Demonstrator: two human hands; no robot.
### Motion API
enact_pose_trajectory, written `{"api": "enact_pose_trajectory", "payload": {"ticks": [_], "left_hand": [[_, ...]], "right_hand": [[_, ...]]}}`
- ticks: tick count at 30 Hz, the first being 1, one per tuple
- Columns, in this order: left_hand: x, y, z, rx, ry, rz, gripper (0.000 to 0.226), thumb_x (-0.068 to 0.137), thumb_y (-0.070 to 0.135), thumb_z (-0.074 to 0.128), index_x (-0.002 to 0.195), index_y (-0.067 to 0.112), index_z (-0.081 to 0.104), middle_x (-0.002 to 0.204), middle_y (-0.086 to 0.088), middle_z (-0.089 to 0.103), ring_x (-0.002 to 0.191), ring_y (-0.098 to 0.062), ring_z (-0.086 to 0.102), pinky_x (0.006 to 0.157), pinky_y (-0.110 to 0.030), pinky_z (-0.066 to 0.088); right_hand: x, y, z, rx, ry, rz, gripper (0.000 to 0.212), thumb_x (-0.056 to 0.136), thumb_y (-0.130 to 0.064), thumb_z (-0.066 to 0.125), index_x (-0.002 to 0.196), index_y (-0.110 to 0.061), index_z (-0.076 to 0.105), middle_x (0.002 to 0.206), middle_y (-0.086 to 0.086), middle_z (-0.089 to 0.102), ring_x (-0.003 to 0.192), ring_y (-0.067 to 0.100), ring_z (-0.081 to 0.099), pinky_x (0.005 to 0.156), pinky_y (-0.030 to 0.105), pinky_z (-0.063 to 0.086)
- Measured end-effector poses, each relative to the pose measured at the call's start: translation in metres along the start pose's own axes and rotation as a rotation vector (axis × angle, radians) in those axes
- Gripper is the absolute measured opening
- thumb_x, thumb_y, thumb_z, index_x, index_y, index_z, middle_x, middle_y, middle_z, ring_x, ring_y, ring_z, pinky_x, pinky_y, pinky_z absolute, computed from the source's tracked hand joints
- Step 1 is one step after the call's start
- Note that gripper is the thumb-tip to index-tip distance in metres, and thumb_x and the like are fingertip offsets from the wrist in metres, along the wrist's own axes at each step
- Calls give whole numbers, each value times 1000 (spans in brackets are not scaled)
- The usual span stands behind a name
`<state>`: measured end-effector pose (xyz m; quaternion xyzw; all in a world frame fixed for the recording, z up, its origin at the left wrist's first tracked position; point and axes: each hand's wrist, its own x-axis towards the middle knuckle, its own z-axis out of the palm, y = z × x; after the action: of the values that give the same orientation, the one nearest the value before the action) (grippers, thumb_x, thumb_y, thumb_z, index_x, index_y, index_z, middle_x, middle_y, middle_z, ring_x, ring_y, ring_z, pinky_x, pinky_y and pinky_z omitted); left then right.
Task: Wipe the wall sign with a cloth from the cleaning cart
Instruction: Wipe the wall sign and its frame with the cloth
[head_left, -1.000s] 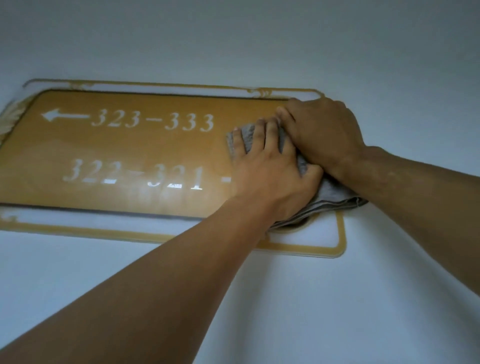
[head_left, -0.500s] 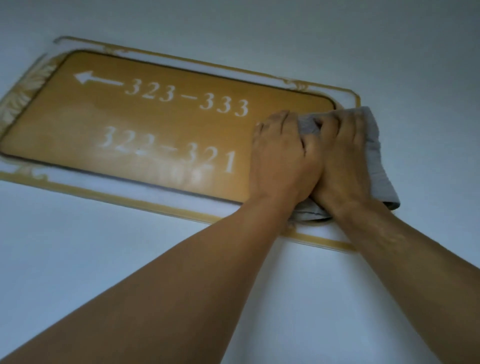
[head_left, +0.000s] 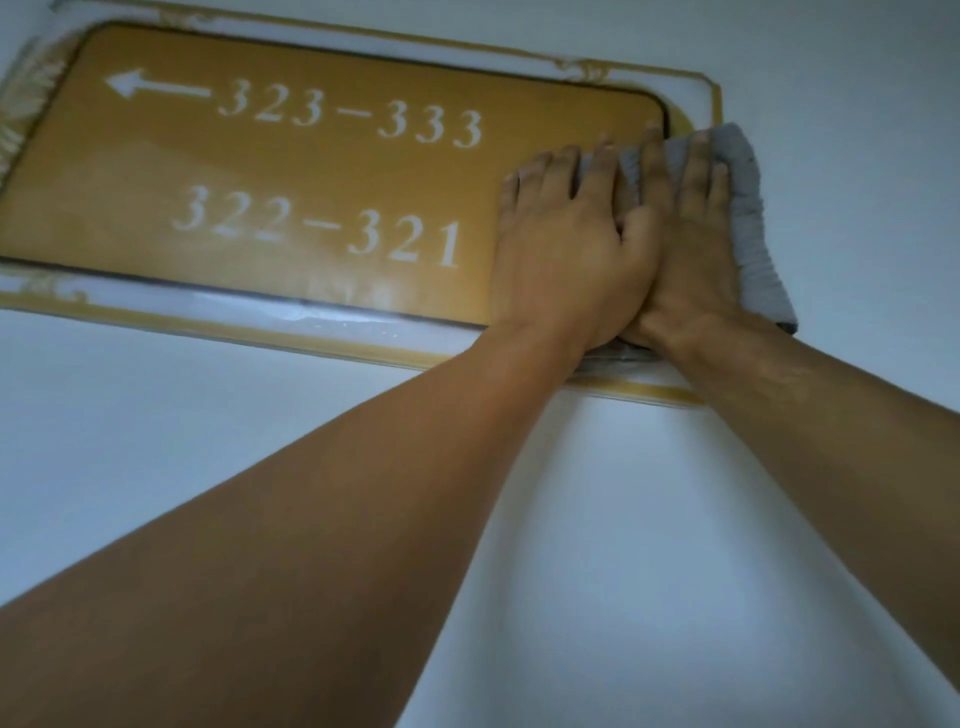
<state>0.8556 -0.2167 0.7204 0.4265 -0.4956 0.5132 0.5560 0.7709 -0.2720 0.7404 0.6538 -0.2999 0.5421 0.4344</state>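
Observation:
The wall sign (head_left: 311, 171) is a gold panel with white room numbers, an arrow and a pale ornate border, fixed to a white wall. A folded grey cloth (head_left: 750, 208) lies flat against the sign's right end, partly over its edge onto the wall. My left hand (head_left: 566, 249) presses flat on the cloth's left part, fingers spread. My right hand (head_left: 685, 244) presses beside it, touching the left hand, fingers flat on the cloth. Most of the cloth is hidden under both hands.
The plain white wall (head_left: 649, 519) surrounds the sign on all sides. A damp streak (head_left: 322, 317) shows along the sign's lower border. Both forearms reach up from the bottom of the view.
Both hands slid the cloth rightward along the sign to its right end, uncovering the lower row of numbers. The view has moved closer to the sign.

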Motion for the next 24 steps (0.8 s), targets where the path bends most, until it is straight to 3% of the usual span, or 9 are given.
{"api": "enact_pose_trajectory", "payload": {"ticks": [9, 14, 16, 19, 24], "left_hand": [[-51, 6, -12, -27, -59, 15, 71, 83, 34, 35, 151, 13, 36, 154, -12, 40, 146, -26, 27, 122, -46, 14], [-88, 10, -22, -114, -55, 79, 57, 87, 25, 39, 138, 2, 49, 150, -18, 44, 147, -30, 29, 121, -48, 20], [-98, -5, -30, -56, -110, 211, 52, 91, 28, 42, 133, 1, 54, 150, -19, 45, 147, -32, 30, 119, -49, 24], [-91, -36, -53, 90, -188, 407, 54, 85, 30, 49, 133, 4, 54, 147, -16, 48, 141, -30, 40, 114, -49, 31], [-81, -90, -90, 312, -200, 265, 66, 86, 35, 43, 145, 6, 44, 156, -13, 38, 148, -28, 29, 122, -50, 18]], "right_hand": [[-49, -11, -8, -3, -107, 28, 86, 93, -61, 28, 158, -23, -14, 167, 14, -13, 151, 45, -12, 123, 56, -2], [-70, -12, -5, -27, -119, 44, 83, 95, -59, 23, 157, -23, -17, 166, 16, -14, 149, 48, -14, 122, 58, -2], [-71, -12, -4, -49, -121, 30, 83, 94, -62, 21, 158, -23, -15, 166, 17, -11, 149, 49, -11, 122, 59, 0], [-65, -9, -5, -13, -73, 19, 91, 87, -75, -2, 160, -21, 0, 167, 19, 1, 150, 49, -3, 121, 61, 3], [-57, -5, -3, 34, -32, 28, 95, 85, -84, 4, 159, -24, 10, 167, 14, 9, 151, 46, 2, 122, 59, 3]]}}
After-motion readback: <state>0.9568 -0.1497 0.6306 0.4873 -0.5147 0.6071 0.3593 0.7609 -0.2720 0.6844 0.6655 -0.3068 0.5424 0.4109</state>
